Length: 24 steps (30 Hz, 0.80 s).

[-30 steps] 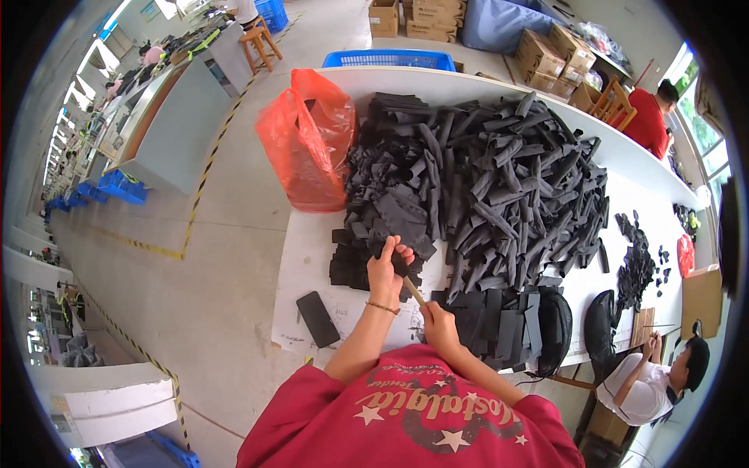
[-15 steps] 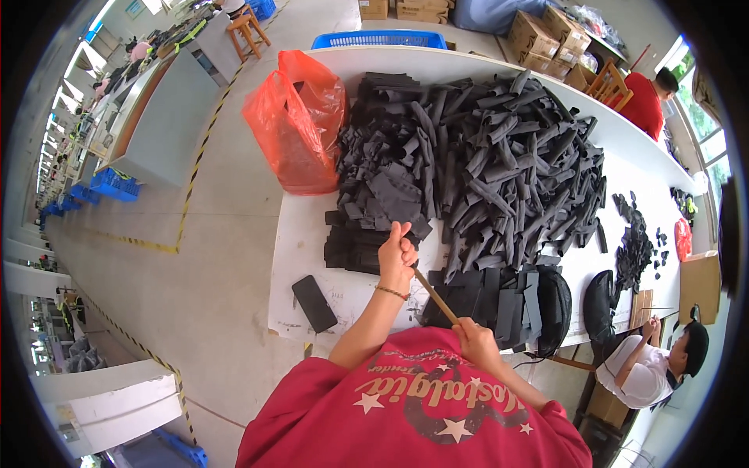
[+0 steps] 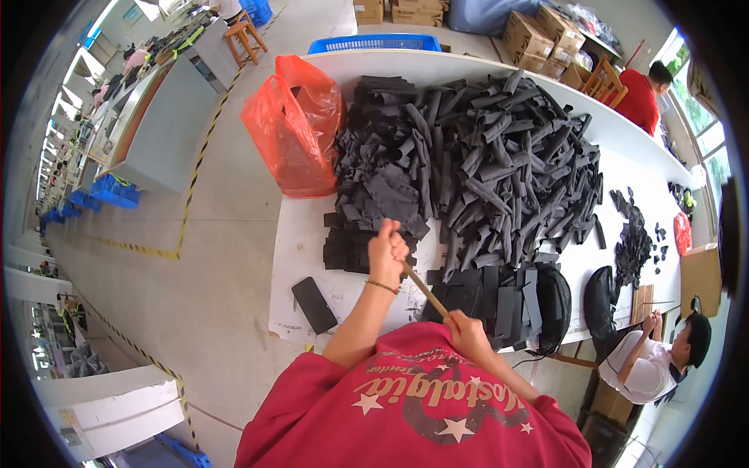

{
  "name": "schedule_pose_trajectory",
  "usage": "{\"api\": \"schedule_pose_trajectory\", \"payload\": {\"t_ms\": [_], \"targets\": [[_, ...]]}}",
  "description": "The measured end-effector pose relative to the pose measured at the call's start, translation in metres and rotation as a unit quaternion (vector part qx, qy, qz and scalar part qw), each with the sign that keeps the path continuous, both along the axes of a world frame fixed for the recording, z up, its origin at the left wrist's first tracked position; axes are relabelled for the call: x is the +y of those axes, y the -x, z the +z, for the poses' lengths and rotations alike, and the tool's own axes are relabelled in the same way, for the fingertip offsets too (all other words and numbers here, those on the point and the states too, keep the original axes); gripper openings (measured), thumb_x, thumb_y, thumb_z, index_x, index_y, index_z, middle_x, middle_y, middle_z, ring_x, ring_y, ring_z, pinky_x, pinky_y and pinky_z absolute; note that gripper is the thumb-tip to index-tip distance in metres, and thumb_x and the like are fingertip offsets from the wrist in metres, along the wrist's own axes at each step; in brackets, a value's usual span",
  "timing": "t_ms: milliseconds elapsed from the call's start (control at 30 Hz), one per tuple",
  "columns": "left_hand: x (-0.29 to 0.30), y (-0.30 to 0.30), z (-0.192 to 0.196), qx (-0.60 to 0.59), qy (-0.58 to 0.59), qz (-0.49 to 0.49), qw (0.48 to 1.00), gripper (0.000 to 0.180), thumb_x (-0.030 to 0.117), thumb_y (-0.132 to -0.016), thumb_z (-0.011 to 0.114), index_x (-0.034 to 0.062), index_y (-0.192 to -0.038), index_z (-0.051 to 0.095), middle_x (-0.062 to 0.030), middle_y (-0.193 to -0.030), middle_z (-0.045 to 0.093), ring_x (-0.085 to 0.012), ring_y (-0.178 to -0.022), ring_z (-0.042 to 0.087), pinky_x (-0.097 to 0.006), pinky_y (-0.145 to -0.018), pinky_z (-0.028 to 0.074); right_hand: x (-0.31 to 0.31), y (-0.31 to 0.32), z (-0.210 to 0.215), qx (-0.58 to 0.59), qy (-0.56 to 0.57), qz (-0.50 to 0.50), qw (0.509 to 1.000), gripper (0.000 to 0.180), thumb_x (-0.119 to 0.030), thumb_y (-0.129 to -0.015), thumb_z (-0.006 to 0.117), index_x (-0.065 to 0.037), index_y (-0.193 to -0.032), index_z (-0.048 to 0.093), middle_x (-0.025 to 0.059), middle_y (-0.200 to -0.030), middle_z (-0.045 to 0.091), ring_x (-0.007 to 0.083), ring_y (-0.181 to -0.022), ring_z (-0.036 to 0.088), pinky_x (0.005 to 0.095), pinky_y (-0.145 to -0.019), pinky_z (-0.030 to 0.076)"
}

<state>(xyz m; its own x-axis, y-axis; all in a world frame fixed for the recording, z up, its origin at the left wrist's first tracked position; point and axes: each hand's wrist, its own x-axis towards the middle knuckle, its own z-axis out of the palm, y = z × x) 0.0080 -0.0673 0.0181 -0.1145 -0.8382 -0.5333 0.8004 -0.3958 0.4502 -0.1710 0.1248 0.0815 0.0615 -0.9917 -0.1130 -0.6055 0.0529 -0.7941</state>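
Note:
A thin, flat-looking wooden stick [image 3: 426, 291] slants between my two hands, in front of my red shirt. My left hand [image 3: 388, 251] is closed round its upper end, and the stick's tip is hidden inside the fist. Closed on the lower end is my right hand [image 3: 469, 334], close to my chest. Beyond my left hand lie stacked black fabric pieces [image 3: 347, 248] and a heap of small black scraps [image 3: 374, 191]. To their right rises a large pile of rolled black strips [image 3: 523, 171]. Flat black strips [image 3: 488, 300] lie right of the stick.
A black phone [image 3: 314, 305] lies at the white table's left edge. A red plastic bag [image 3: 292, 136] stands behind it. Two black rounded pouches [image 3: 553, 308] lie to the right. A seated person in white [image 3: 647, 363] works at the right; another in red [image 3: 641, 100] sits farther back.
My left hand has shifted slightly left, still closed at the stick's upper end. My right hand has moved a little up and left with the lower end. The piles look unchanged.

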Motion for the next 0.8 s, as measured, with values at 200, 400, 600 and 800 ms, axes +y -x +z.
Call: {"api": "schedule_pose_trajectory", "payload": {"t_ms": [200,400,600,800], "targets": [[-0.009,-0.013,-0.013,0.083,-0.031,0.053,0.995,0.028,0.033,-0.099,0.049,0.0099,-0.086,0.058,0.0057,-0.052,0.036,-0.0058,-0.038,0.027,-0.023,-0.035,0.022,0.015,0.034,0.054,0.055,-0.094,0.03,0.994,0.027,-0.027,-0.085,0.068,-0.003,-0.081,0.058,0.0188,-0.061,0.059,0.036,-0.058,0.063,0.0423,-0.052,0.047],[0.004,0.029,0.004,0.188,-0.092,0.033,0.977,0.03,0.032,-0.1,0.047,0.0093,-0.084,0.057,0.0031,-0.055,0.045,-0.0072,-0.04,0.037,-0.022,-0.037,0.03,-0.056,-0.016,0.033,-0.141,0.07,-0.136,0.978,0.015,-0.01,-0.082,0.072,-0.001,-0.089,0.062,0.0044,-0.067,0.053,0.0117,-0.053,0.047,0.0258,-0.05,0.039],[0.006,0.026,0.006,0.136,-0.13,0.02,0.982,0.025,0.032,-0.097,0.053,0.0102,-0.084,0.053,0.0039,-0.057,0.042,-0.0061,-0.041,0.033,-0.023,-0.038,0.027,-0.097,-0.033,0.007,-0.275,0.076,-0.063,0.956,0.003,-0.001,-0.088,0.062,0.0,-0.088,0.06,-0.0012,-0.079,0.05,0.0049,-0.068,0.041,0.021,-0.058,0.033],[-0.011,-0.016,0.022,-0.148,0.024,0.087,0.985,0.036,0.04,-0.1,0.045,0.0062,-0.095,0.058,0.0034,-0.062,0.05,-0.0066,-0.048,0.043,-0.022,-0.045,0.038,-0.091,-0.027,0.041,-0.434,-0.03,-0.156,0.887,0.004,-0.008,-0.093,0.06,-0.005,-0.09,0.058,-0.0088,-0.065,0.045,-0.0005,-0.055,0.034,0.0181,-0.048,0.024]]}}
